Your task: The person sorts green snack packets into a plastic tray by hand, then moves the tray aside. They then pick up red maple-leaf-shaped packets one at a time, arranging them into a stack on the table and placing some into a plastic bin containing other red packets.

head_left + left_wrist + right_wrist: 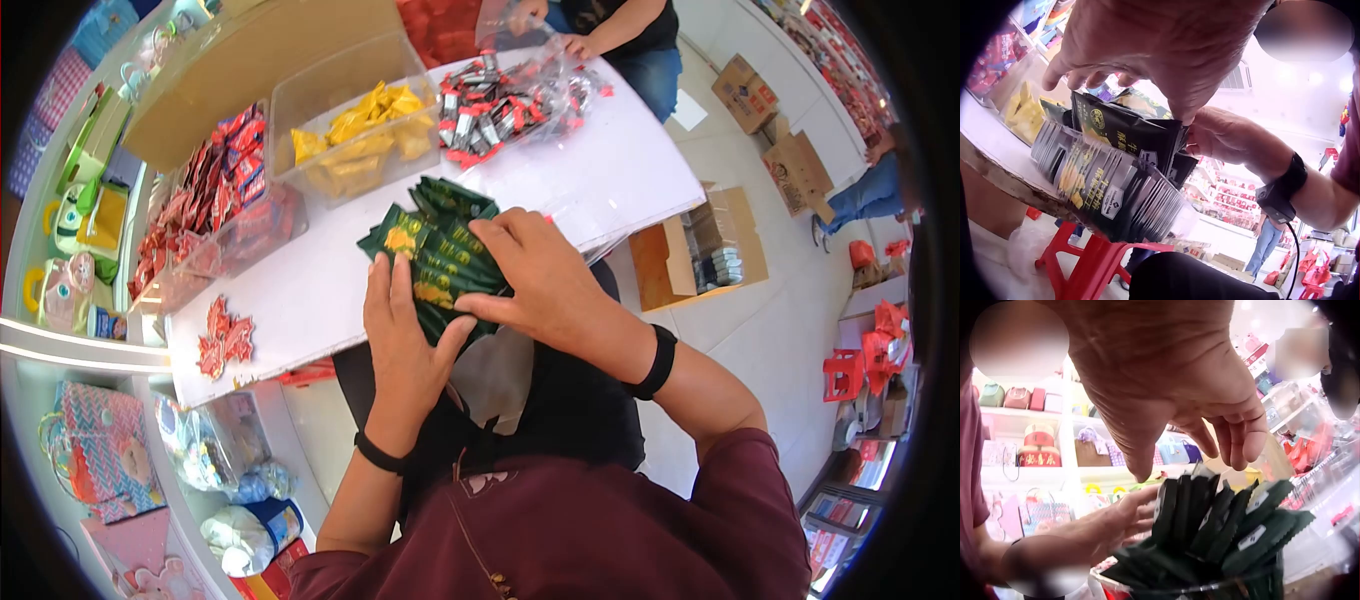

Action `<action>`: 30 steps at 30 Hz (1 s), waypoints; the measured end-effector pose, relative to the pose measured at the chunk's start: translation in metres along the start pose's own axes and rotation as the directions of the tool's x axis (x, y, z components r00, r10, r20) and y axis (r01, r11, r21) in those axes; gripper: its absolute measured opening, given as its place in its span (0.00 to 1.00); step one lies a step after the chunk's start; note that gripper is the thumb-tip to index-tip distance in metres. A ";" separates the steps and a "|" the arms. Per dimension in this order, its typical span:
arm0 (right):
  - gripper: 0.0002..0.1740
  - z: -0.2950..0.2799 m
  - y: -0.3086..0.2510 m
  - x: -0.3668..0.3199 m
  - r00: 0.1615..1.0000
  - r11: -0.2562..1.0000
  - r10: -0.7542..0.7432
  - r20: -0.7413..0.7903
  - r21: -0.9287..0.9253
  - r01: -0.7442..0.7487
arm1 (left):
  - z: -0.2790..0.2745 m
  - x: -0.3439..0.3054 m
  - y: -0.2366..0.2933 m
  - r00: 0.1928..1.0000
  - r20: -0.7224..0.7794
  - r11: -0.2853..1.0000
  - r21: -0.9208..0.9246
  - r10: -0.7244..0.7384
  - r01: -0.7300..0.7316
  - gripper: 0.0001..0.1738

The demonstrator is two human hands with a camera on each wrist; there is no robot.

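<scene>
Dark green snack packets (pixel 440 255) with yellow pictures stand bunched upright in a clear ribbed plastic tub (pixel 1166 209) at the table's front edge. On their left side lies my left hand (pixel 405 335), its fingers straight along the bunch and its thumb apart. From the right my right hand (pixel 545 275) reaches over them, thumb and fingers spread at the packets' edges. Seen in the right wrist view, the right hand's fingers (pixel 1229 440) are just above the packet tops (pixel 1210 512). The tub is mostly hidden under the packets in the head view.
Beyond the packets stand a clear bin (pixel 285 165) of yellow packets and another bin (pixel 290 215) of red ones. A pile of red-and-silver packets (pixel 485 115) lies near another person's hands (pixel 575 45). Red star-shaped wrappers (pixel 225 338) are at left, a cardboard box (pixel 655 270) at right.
</scene>
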State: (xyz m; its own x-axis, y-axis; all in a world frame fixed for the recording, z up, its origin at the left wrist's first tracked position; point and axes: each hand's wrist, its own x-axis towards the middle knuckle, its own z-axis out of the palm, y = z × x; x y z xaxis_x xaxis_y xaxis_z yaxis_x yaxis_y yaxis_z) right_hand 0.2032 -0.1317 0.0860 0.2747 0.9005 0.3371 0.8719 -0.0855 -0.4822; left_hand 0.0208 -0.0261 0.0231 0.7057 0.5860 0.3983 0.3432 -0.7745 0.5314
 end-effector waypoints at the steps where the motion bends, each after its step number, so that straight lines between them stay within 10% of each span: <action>1: 0.41 -0.004 0.001 0.001 1.000 1.000 0.003 -0.005 0.030 -0.003 | -0.002 0.002 0.001 1.000 -0.008 1.000 -0.029 -0.006 0.006 0.55; 6: 0.34 -0.054 0.049 0.020 0.970 0.959 0.237 -0.048 0.170 -0.226 | -0.014 0.002 -0.017 0.996 -0.048 0.992 -0.104 -0.075 0.069 0.50; 15: 0.23 -0.071 0.151 0.020 0.940 0.934 0.324 0.109 -0.195 -0.300 | -0.014 0.000 -0.047 0.982 -0.001 0.970 -0.157 -0.187 0.184 0.44; 19: 0.27 -0.059 0.166 -0.020 0.873 0.812 0.485 -0.051 -0.345 -0.471 | -0.012 -0.001 -0.045 0.960 0.082 0.928 -0.248 -0.267 0.279 0.44; 23: 0.33 -0.047 0.192 -0.051 0.770 0.771 0.634 0.068 0.011 -0.636 | -0.006 0.001 -0.039 0.858 0.286 0.741 -0.434 -0.426 0.513 0.42; 24: 0.30 -0.055 0.175 -0.044 0.636 0.595 0.743 0.211 0.228 -0.771 | 0.002 0.001 -0.041 0.906 0.242 0.762 -0.491 -0.346 0.423 0.42; 30: 0.16 -0.045 0.193 -0.033 0.829 0.831 0.553 0.081 0.020 -0.556 | 0.007 0.002 -0.035 0.898 0.264 0.740 -0.508 -0.353 0.440 0.46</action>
State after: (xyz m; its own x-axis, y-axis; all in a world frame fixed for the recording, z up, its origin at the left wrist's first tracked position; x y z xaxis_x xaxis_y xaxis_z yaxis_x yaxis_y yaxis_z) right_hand 0.3802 -0.1972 0.0183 0.6774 0.7337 -0.0530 0.5632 -0.5636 -0.6042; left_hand 0.0149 0.0006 -0.0001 0.6761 0.7363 -0.0275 0.2501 -0.1943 0.9485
